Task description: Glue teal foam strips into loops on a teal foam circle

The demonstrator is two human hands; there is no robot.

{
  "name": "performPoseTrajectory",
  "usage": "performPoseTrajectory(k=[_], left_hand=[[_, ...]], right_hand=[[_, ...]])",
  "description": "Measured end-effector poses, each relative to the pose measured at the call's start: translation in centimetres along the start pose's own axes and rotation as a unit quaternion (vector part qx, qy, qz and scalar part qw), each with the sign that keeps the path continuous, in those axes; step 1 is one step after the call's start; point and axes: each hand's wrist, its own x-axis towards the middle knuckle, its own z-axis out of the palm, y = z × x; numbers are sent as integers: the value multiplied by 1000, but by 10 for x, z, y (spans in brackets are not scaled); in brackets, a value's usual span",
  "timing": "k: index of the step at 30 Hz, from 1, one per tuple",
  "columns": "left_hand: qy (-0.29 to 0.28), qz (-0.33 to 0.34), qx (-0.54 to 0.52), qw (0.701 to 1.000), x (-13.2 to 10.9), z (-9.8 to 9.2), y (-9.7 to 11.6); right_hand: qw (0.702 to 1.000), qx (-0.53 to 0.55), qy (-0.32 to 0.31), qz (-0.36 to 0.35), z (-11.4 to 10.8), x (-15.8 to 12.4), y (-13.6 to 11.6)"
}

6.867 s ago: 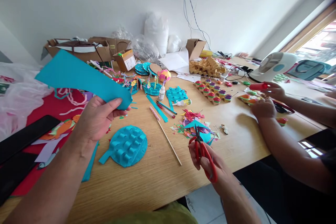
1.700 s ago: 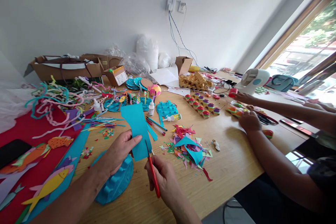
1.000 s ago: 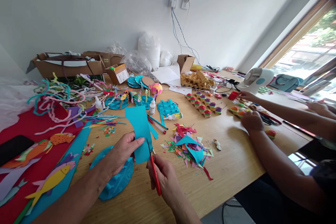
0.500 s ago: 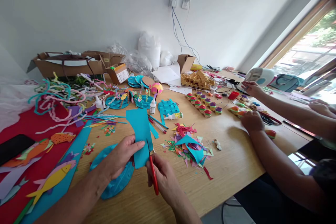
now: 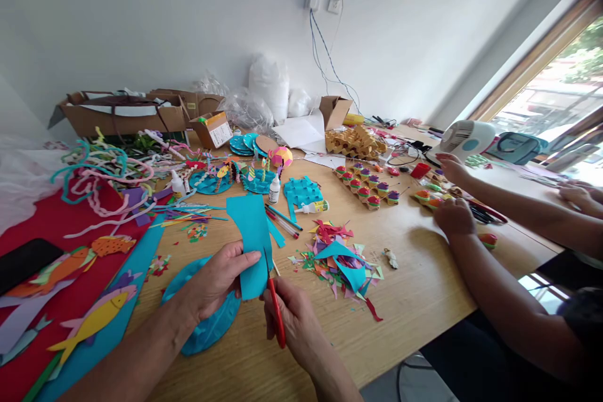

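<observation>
Through the head camera I see the bench (image 5: 405, 298), which carries many craft things. The red sheet (image 5: 56, 213) covers part of its left side, and the heap of cords (image 5: 89, 173) lies at the far end of this sheet. To the right of both hands is spread the pile of scraps (image 5: 346, 267). The blue disc (image 5: 211, 330) lies partly hidden under the left forearm. In front of me is the blue card (image 5: 249, 223), raised over the bench; my left hand (image 5: 230, 273) is clamped on it, with the thumb on its face. My right hand (image 5: 292, 304) is closed around the red handles of the scissors (image 5: 279, 320), whose blades are at the card, near its right edge. Farther away stands the white bottle (image 5: 274, 190), and just beside it lie the pens (image 5: 282, 223).
</observation>
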Motion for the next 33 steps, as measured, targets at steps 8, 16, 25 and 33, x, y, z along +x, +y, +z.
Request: performPoseTrajectory(k=[8,16,25,33], left_hand=[[15,-25,-8,1000,-1,1,3],[5,-48,-25,999,-2,-2,-1],[13,-64,-11,998,-2,1,-5],[6,-62,-36,997,-2,-3,-3]], right_hand=[[1000,2,-15,3,-2,1,2],[999,-27,-11,-22,-6,-2,-6],[1000,0,-5,-19,-5,0,-2],[1000,-9,5,-5,-3,5,-1]])
